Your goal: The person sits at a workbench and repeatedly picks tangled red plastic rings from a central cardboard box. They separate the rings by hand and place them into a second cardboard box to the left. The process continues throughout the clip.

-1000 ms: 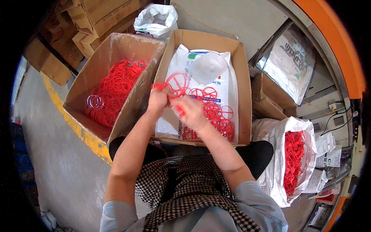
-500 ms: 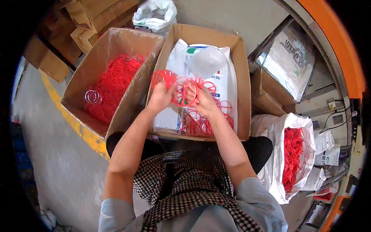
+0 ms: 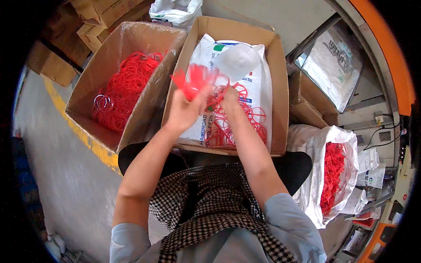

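Note:
A fanned bunch of red plastic rings (image 3: 193,80), smeared by motion, is gripped in my left hand (image 3: 184,111) above the middle cardboard box (image 3: 279,94). My right hand (image 3: 230,101) is close beside it, its fingers curled at a single red ring (image 3: 224,89) by the bunch; its fingertips are partly hidden. Beneath both hands a printed white sack (image 3: 204,55) lines the box. Loose red rings with crossbars (image 3: 221,133) lie on the sack, around and below my right wrist.
To the left stands a cardboard box (image 3: 83,94) heaped with red rings (image 3: 131,83). On the right are an open white sack (image 3: 305,188) of red plastic pieces (image 3: 332,175) and another carton (image 3: 307,103). A white bag (image 3: 175,13) and stacked cartons (image 3: 98,13) stand behind.
The bunch in my left hand has swung and fanned out upward. My right hand has turned and its fingers have curled in. The view has shifted slightly.

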The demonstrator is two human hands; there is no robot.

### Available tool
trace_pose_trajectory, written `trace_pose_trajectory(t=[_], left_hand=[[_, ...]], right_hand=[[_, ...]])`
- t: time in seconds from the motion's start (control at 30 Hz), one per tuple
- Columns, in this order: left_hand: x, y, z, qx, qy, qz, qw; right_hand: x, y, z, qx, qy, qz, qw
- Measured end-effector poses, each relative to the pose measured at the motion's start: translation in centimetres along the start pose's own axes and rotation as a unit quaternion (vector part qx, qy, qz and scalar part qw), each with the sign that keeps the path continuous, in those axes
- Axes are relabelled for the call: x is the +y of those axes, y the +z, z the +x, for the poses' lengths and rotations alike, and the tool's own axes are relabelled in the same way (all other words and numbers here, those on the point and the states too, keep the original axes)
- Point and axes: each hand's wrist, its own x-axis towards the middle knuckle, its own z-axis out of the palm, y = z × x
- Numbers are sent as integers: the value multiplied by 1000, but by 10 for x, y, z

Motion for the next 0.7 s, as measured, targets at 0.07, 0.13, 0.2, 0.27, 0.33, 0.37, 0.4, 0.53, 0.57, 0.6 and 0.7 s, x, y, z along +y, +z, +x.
trace_pose_trajectory(t=[0.07, 0.13, 0.2, 0.27, 0.33, 0.37, 0.4, 0.53, 0.57, 0.6, 0.7], left_hand=[[-4, -21, 10, 69, 7, -118, 991], [-3, -36, 35, 128, -50, -288, 948], [-6, -44, 39, 131, -116, -418, 891], [-15, -49, 38, 54, -101, -450, 885], [-23, -46, 38, -3, -79, -388, 918], [-27, -45, 37, -32, -69, -355, 932], [-32, -47, 39, -48, -72, -344, 935], [-34, -30, 36, 29, -139, 23, 990], [-41, -28, 31, 32, -98, 73, 992], [-58, -25, 26, 33, -58, 123, 990], [-108, -26, 32, -21, -48, 279, 959]], right_hand=[[20, -23, 25, 7, -134, -250, 959], [44, -56, 26, -90, -354, -604, 708], [56, -67, 0, -138, -265, -740, 603], [57, -69, -7, -160, -211, -796, 545], [67, -77, -1, -169, -184, -797, 549], [69, -81, 2, -168, -172, -793, 560], [71, -87, 6, -165, -159, -789, 570], [62, -86, 10, -169, -220, -749, 602], [47, -71, -2, -188, -214, -683, 673], [29, -57, -12, -204, -205, -611, 737], [-27, -23, -55, -206, -209, -486, 823]])
